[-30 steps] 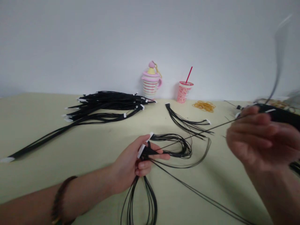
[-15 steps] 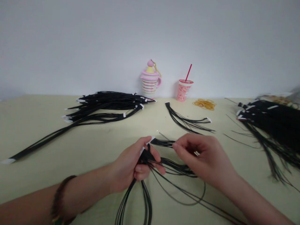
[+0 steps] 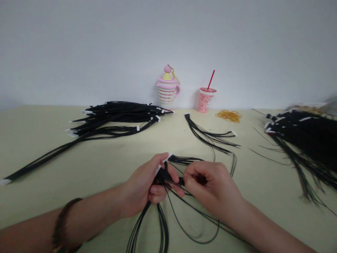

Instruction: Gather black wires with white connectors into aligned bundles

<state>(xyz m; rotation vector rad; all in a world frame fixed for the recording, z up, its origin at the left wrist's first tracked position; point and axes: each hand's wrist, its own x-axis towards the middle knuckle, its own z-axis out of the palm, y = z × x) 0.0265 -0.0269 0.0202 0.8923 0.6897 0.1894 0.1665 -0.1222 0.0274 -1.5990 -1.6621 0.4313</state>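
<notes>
My left hand (image 3: 140,186) grips a bunch of thin black wires (image 3: 162,179) near their white connector (image 3: 163,164), which sticks out above my fingers. My right hand (image 3: 210,186) is close beside it, its thumb and fingers pinched on some of the same wires. The pinched spot is mostly hidden by my fingers. Long wire loops (image 3: 147,225) hang down from my left hand onto the pale yellow table (image 3: 52,158), and others (image 3: 200,235) trail under my right wrist. A dark beaded bracelet (image 3: 63,221) circles my left wrist.
Black wire bundles with white connectors lie in a large pile (image 3: 118,117) at the back left and a heap (image 3: 302,137) at the right. A smaller bundle (image 3: 207,135), rubber bands (image 3: 228,116), a pink cup with a straw (image 3: 205,100) and a striped pink mug (image 3: 166,92) stand near the white wall.
My right hand has moved left and down, closer to my left hand, and pinches the wires. The black bundle it held a second ago now lies on the heap at the right.
</notes>
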